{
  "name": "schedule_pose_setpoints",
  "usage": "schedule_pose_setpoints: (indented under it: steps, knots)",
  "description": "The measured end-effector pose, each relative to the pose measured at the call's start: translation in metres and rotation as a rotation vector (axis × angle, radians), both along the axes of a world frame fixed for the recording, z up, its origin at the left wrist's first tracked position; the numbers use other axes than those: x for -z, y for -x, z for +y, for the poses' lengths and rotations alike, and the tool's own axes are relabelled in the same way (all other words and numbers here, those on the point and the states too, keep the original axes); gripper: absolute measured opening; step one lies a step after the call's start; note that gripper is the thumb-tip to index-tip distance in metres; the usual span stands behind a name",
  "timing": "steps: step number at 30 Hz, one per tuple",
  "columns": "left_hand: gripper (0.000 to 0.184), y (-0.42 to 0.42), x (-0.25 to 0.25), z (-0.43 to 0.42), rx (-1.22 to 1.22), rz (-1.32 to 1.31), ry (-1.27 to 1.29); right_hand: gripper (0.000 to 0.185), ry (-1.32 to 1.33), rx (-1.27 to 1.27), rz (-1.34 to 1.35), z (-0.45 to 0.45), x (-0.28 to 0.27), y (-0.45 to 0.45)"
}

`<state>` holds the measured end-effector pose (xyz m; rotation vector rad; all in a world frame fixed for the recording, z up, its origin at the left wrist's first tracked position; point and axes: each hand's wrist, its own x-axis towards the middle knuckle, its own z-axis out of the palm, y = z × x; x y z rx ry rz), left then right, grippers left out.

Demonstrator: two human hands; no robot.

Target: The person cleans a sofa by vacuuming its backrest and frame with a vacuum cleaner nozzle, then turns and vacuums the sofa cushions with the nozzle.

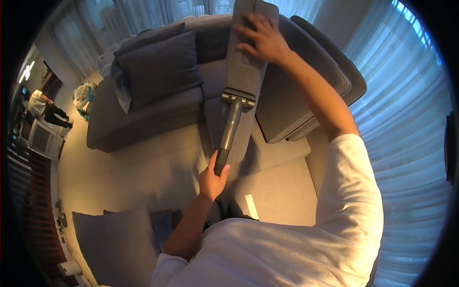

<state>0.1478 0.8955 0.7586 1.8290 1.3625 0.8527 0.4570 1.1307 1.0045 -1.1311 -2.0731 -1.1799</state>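
Note:
My left hand (213,182) is closed round the dark lower end of a vacuum tube (230,128). The wide nozzle (237,100) at the tube's upper end touches a long, narrow grey cushion (245,79). My right hand (263,39) lies on the upper part of that cushion with its fingers spread. Behind the cushion stands the grey sofa (148,125), and the cushion's lower end reaches down beside the tube.
Dark pillows (160,62) lean on the sofa at the back left. A grey cushion (114,244) is at the lower left. Another person (48,107) stands far left, near a white-framed appliance (42,138). Sheer curtains (401,158) hang on the right.

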Motion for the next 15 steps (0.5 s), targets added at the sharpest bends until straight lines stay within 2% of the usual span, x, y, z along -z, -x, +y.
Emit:
schedule_pose_setpoints:
  steps: [1,3,4,5,7,8,9,11,12,14,15]
  knots:
    - [0.065,-0.002,0.005,-0.001,0.008,0.006,-0.006,0.039,-0.006,0.008,0.006,-0.009,-0.019,0.004]
    - [0.062,0.001,0.015,-0.001,0.037,-0.099,-0.092,0.06,-0.066,0.163,0.141,-0.03,-0.054,0.028]
    - [0.06,-0.001,0.009,0.002,0.09,-0.244,-0.225,0.072,-0.136,0.2,0.29,0.013,-0.05,0.01]
    - [0.06,-0.008,-0.008,0.012,0.098,-0.246,-0.244,0.072,-0.157,0.203,0.291,0.034,-0.059,-0.003]
    - [0.061,-0.022,-0.058,0.029,-0.011,-0.288,-0.205,0.047,0.39,0.126,0.527,0.057,-0.067,-0.022]
    - [0.061,-0.029,-0.087,0.044,-0.029,-0.281,-0.225,0.058,0.347,0.02,0.496,0.069,-0.064,-0.032]
    - [0.061,-0.037,-0.12,0.063,-0.049,-0.276,-0.25,0.058,0.347,0.019,0.499,0.074,-0.062,-0.037]
    - [0.059,-0.052,-0.182,0.085,-0.041,-0.213,-0.405,0.058,0.798,-0.258,0.881,0.079,-0.071,-0.044]
    - [0.059,-0.058,-0.203,0.093,-0.04,-0.213,-0.412,0.058,0.791,-0.261,0.88,0.079,-0.077,-0.049]
    - [0.056,-0.068,-0.231,0.104,-0.042,-0.148,-0.44,0.054,1.144,-0.434,1.273,0.082,-0.083,-0.062]
    - [0.056,-0.069,-0.241,0.102,-0.05,-0.141,-0.439,0.054,1.15,-0.442,1.273,0.09,-0.087,-0.069]
